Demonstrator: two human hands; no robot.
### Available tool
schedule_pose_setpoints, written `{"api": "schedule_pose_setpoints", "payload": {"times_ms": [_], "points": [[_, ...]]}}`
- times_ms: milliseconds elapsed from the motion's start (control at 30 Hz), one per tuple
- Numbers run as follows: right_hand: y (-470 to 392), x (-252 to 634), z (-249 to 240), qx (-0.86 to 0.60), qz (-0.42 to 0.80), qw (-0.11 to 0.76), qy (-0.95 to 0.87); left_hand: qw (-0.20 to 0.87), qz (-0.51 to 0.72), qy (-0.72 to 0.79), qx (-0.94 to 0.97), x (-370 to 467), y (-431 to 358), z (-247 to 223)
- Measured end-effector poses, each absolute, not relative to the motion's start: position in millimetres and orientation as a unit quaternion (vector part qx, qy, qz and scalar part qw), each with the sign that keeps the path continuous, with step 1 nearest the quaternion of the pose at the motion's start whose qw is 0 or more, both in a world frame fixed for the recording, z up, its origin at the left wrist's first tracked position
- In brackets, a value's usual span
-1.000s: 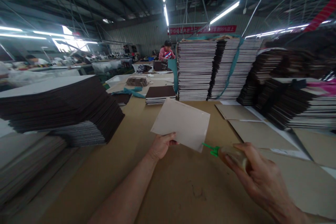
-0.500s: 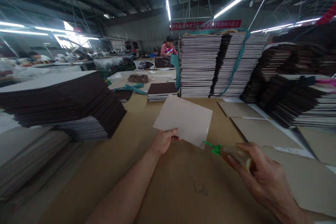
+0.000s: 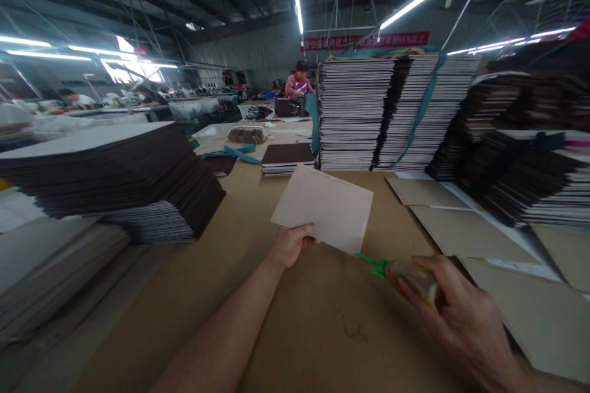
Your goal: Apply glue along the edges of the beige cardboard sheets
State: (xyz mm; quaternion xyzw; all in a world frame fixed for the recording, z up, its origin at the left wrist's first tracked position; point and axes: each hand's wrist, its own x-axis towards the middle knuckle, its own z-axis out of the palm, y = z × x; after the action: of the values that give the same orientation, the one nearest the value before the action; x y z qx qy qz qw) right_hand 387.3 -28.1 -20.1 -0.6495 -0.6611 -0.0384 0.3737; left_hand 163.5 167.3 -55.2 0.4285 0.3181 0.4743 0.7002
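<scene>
My left hand (image 3: 292, 244) grips the lower left edge of a pale rectangular board (image 3: 329, 206), thumb on top, holding it above the brown table surface (image 3: 313, 331). A squeeze bottle (image 3: 412, 279) with a green nozzle (image 3: 375, 265) is in my right hand (image 3: 461, 301), lying on its side with the tip pointing left. That tip is at the board's lower right corner; whether it touches cannot be made out. Faint glossy marks show near the board's right edge.
Dark-sided board stacks stand at left (image 3: 138, 178) and tall at back (image 3: 354, 116). A low stack (image 3: 288, 156) lies behind the board. Flat boards (image 3: 470, 230) lie at right. A person (image 3: 299, 81) sits farther back.
The bottle tip has shifted slightly down and left along the board's lower right corner. The whole view has moved a little; both hands keep their holds.
</scene>
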Motion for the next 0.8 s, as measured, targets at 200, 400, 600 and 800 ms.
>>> {"api": "schedule_pose_setpoints", "payload": {"times_ms": [200, 400, 600, 800], "points": [[-28, 388, -20, -0.652, -0.046, 0.386, -0.650, 0.699, 0.476, 0.320, 0.427, 164, 166, -54], [-26, 386, -15, -0.670, -0.010, 0.384, -0.635, 0.701, 0.477, 0.320, 0.423, 164, 164, -52], [-14, 375, 4, -0.705, 0.018, 0.422, -0.570, 0.703, 0.472, 0.302, 0.438, 166, 160, -56], [14, 352, 24, -0.652, 0.037, 0.497, -0.571, 0.713, 0.466, 0.276, 0.445, 164, 159, -61]]}}
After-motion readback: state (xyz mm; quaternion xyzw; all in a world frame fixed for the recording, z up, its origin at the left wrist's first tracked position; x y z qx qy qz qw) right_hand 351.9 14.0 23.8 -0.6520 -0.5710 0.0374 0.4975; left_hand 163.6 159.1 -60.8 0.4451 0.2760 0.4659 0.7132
